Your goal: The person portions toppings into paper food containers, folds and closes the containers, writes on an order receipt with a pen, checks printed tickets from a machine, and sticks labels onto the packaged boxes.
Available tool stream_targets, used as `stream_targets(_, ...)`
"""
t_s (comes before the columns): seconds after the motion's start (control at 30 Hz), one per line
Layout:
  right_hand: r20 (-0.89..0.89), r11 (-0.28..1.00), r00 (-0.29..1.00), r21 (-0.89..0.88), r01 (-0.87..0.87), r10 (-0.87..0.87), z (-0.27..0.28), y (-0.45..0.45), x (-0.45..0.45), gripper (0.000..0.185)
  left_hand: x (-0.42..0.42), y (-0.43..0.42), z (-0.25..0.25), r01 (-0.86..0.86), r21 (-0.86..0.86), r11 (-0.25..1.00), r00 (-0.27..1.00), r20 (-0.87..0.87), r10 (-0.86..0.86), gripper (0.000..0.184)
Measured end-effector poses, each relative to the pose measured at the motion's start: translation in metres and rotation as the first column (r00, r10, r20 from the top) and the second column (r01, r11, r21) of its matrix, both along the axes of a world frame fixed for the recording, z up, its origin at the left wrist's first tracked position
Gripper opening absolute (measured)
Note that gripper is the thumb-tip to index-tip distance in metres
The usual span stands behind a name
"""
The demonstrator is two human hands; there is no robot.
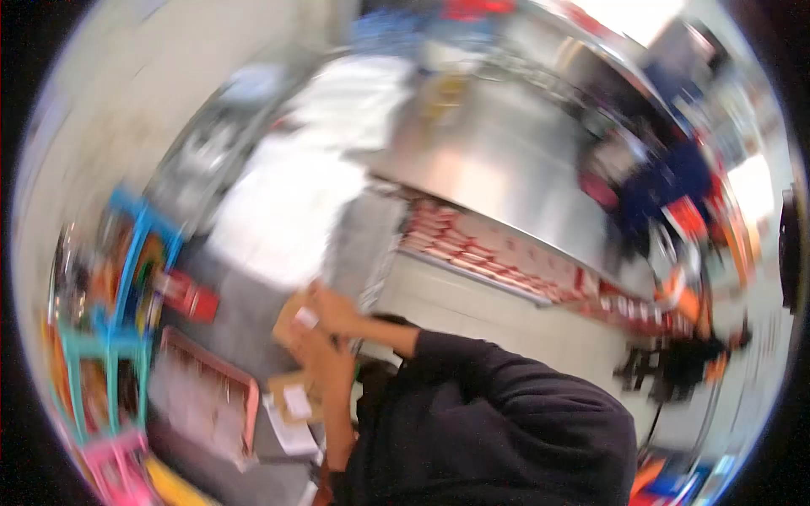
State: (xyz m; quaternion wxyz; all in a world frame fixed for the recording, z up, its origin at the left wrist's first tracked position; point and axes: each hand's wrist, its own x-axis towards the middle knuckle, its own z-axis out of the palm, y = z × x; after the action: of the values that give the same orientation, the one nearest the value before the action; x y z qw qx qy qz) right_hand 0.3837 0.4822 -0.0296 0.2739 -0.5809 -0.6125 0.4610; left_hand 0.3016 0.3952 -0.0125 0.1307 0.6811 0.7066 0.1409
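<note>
Motion blur smears the view. My left hand (319, 354) and my right hand (333, 314) are close together over the dark worktop, closed around a flat brown packet (287, 324). A small white label (306, 317) shows on the packet between my hands; my exact finger positions are blurred. Beside my left forearm lies another brown packet (310, 407) with a white patch on it. A white sheet of paper (291, 437) sticks out beneath that one.
A reddish-brown tray (251, 413) and a red box (192, 299) rest on the worktop. White sheets (283, 211) cover its far part. Beyond is a steel table (515, 160) with red-and-white stacks (481, 257) below. Blue (126, 261) and green stools (110, 354) stand at left. Another person (666, 194) is at right.
</note>
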Motion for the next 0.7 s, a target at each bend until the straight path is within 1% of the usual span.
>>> stream_targets(0.03,-0.076,0.999,0.997,0.052,0.004,0.000,-0.019,0.001,-0.002,0.032,-0.006,0.000,0.005,0.075,-0.096,0.993,0.993,-0.079,-0.082,0.070)
stream_targets(0.07,-0.131,0.984,0.991,0.175,0.007,0.016,-0.050,0.003,-0.006,0.029,-0.007,0.000,0.005,0.041,-0.117,0.992,0.993,-0.104,-0.053,0.070)
stream_targets(0.1,-0.203,0.986,0.979,0.158,0.044,-0.011,-0.042,-0.005,0.002,0.028,-0.007,0.002,0.001,-0.018,-0.139,0.990,0.991,-0.134,0.000,0.071)
stream_targets(0.13,-0.281,0.988,0.960,0.142,0.058,-0.016,-0.026,-0.010,0.008,0.027,-0.009,0.004,-0.012,-0.052,-0.028,0.998,0.995,-0.091,0.049,0.071)
stream_targets(0.17,-0.287,0.984,0.958,0.165,0.061,-0.011,-0.014,-0.013,0.020,0.025,-0.008,0.009,-0.021,-0.104,0.076,0.992,0.993,-0.044,0.107,0.071)
stream_targets(0.27,-0.334,0.972,0.942,0.227,0.054,0.026,0.004,-0.028,0.078,0.023,0.014,0.030,0.008,-0.087,0.139,0.986,0.948,-0.293,0.125,0.069)
stream_targets(0.33,-0.360,0.961,0.932,0.271,0.058,0.046,0.006,-0.034,0.132,0.022,0.015,0.043,-0.010,-0.038,0.068,0.997,0.908,-0.414,0.063,0.067)
stream_targets(0.37,-0.336,0.962,0.942,0.262,0.080,0.013,0.004,-0.036,0.162,0.020,0.012,0.050,-0.023,-0.022,0.036,0.999,0.884,-0.467,0.036,0.067)
stream_targets(0.43,-0.313,0.950,0.947,0.270,0.159,-0.069,0.004,-0.037,0.229,0.017,0.008,0.069,-0.043,-0.085,-0.059,0.995,0.805,-0.592,0.033,0.066)
stream_targets(0.47,-0.314,0.936,0.942,0.282,0.212,-0.119,0.006,-0.037,0.268,0.015,0.020,0.078,-0.042,-0.113,0.013,0.994,0.790,-0.606,0.098,0.066)
stream_targets(0.53,-0.288,0.927,0.930,0.227,0.300,-0.230,0.020,-0.036,0.353,0.015,0.068,0.095,-0.027,-0.143,0.278,0.950,0.820,-0.504,0.271,0.065)
stream_targets(0.57,-0.277,0.920,0.917,0.187,0.345,-0.288,0.024,-0.037,0.390,0.015,0.093,0.103,-0.020,-0.132,0.421,0.897,0.859,-0.404,0.316,0.065)
stream_targets(0.6,-0.281,0.883,0.883,0.182,0.433,-0.375,0.012,-0.036,0.428,0.015,0.121,0.110,-0.013,-0.106,0.533,0.840,0.906,-0.296,0.302,0.065)
stream_targets(0.63,-0.286,0.839,0.841,0.172,0.517,-0.460,0.004,-0.035,0.465,0.014,0.153,0.121,-0.010,-0.070,0.611,0.788,0.952,-0.196,0.236,0.065)
stream_targets(0.67,-0.261,0.789,0.799,0.171,0.591,-0.542,0.016,-0.037,0.501,0.014,0.189,0.133,-0.008,-0.030,0.658,0.752,0.986,-0.106,0.132,0.065)
stream_targets(0.7,-0.234,0.733,0.752,0.179,0.657,-0.616,0.028,-0.039,0.535,0.013,0.225,0.146,-0.007,0.011,0.669,0.743,0.999,-0.037,0.018,0.064)
